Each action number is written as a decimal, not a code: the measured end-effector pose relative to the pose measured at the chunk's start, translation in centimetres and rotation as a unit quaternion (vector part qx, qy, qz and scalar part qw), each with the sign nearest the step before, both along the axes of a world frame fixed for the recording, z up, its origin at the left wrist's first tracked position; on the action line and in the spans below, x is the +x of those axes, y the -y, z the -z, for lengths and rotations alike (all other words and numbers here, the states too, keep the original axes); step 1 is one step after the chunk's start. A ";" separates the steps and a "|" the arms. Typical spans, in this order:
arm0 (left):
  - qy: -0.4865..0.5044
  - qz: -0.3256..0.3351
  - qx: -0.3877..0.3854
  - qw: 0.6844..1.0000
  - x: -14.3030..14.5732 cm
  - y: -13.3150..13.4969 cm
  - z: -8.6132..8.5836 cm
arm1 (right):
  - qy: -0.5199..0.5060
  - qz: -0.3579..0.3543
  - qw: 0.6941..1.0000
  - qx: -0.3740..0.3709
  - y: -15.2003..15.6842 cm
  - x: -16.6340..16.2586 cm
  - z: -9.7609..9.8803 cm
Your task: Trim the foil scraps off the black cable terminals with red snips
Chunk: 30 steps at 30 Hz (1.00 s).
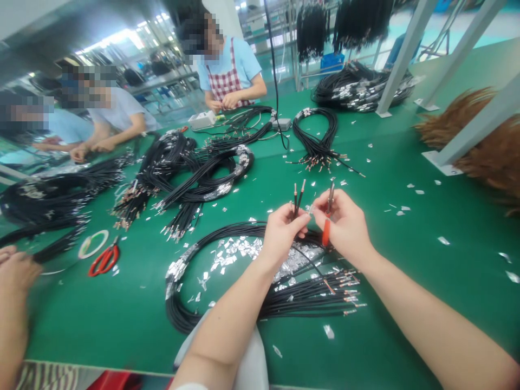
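Observation:
My left hand [282, 230] is closed around black cables [299, 199], whose copper-coloured ends point up above the fingers. Close beside it, my right hand [348, 225] holds red-handled scissors [326, 232], their blades pointing up past the knuckles. Between the two hands, the right fingertips pinch what looks like a small clear scrap, too small to make out fully. Below both hands lies a looped bundle of black cables [179, 303] with silvery wraps and bare tips fanned to the right. Silvery scraps [239, 249] are piled inside the loop.
More black cable bundles [219, 168] lie ahead on the green table [406, 244], with another coil [298, 127] farther back. Red scissors [104, 260] and a tape ring [92, 244] lie left, near another person's hand [16, 271]. Metal posts [406, 59] stand right. Several people sit opposite.

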<state>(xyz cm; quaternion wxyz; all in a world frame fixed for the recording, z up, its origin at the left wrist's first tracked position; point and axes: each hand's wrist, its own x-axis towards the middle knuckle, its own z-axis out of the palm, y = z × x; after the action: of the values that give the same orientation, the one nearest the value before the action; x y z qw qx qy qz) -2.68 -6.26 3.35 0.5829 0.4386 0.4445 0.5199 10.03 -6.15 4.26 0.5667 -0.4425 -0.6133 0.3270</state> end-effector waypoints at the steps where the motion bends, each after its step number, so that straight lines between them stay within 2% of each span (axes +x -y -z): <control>1: 0.002 0.015 0.001 1.000 -0.1 0.0 -0.1 | -0.012 -0.005 1.000 -0.009 -0.2 0.1 0.1; 5: 0.015 0.070 -0.002 0.997 -0.4 0.0 -0.1 | -0.046 -0.003 0.998 -0.047 -1.0 0.4 0.6; 7: 0.018 0.051 0.019 0.998 -0.4 -0.1 0.0 | -0.054 -0.018 0.996 -0.071 -1.1 0.5 0.7; 12: 0.012 -0.048 0.096 0.994 -0.3 -0.4 0.6 | -0.124 -0.120 0.977 -0.123 -0.6 -0.3 0.8; 17: 0.020 -0.061 0.097 0.993 -0.4 -0.5 0.4 | -0.169 -0.138 0.966 -0.137 -0.2 -1.3 1.2; 20: 0.046 -0.086 0.079 0.992 -0.6 -0.4 -0.1 | -0.155 -0.156 0.964 -0.148 0.0 -1.4 1.3; 23: 0.050 -0.077 0.056 0.994 -0.7 -0.3 -0.5 | -0.130 -0.158 0.967 -0.153 0.1 -1.4 1.4; 30: 0.029 -0.074 0.047 0.996 -0.5 -0.3 -0.4 | -0.134 -0.149 0.969 -0.143 0.0 -1.3 1.3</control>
<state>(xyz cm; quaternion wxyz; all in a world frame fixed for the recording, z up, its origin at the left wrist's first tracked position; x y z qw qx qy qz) -3.23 -5.96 3.72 0.5344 0.4162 0.4333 0.5945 8.76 -6.14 2.92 0.5192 -0.3753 -0.5377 0.5482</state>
